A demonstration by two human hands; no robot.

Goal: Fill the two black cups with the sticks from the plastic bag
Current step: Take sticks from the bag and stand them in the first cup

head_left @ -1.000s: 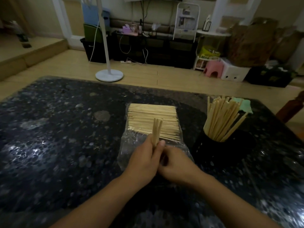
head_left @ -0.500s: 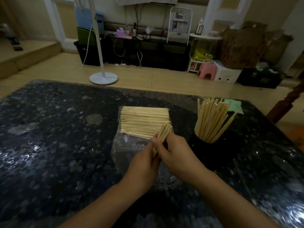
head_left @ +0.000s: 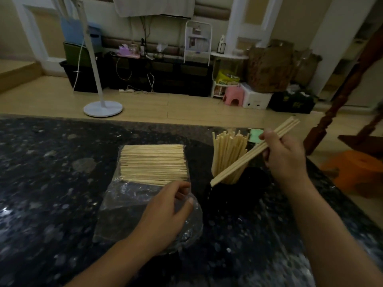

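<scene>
The dark speckled tabletop [head_left: 51, 183] carries everything, and the cup [head_left: 234, 193] serves as the landmark: it stands right of centre, black against black, so its rim is hard to make out. Only one cup can be told apart here; whether a second stands behind it I cannot tell.

Left of the cup lies the bag [head_left: 134, 204], clear plastic, its open crumpled end toward the person. A large stack of sticks [head_left: 153, 162] remains inside at the end away from the person, lying crosswise.

In the cup a full sheaf [head_left: 228, 156] already stands, leaning and fanned.

The right hand [head_left: 286, 158], just right of the cup, has its fingers curled round a small bundle [head_left: 255, 152]. The bundle slants, its low end at the cup's near-left rim, its high end up past the hand.

The left hand [head_left: 165, 212], near-left of the cup, rests on the bag with its fingers loosely bent at the stack's edge; whether it pinches any stick I cannot tell.

To do this well, I judge the bundle should be tipped upright first, its low end steered inside the rim into a gap among the standing sheaf, then released low so none bounce out. The left hand pinning the bag keeps the stack from sliding.
</scene>
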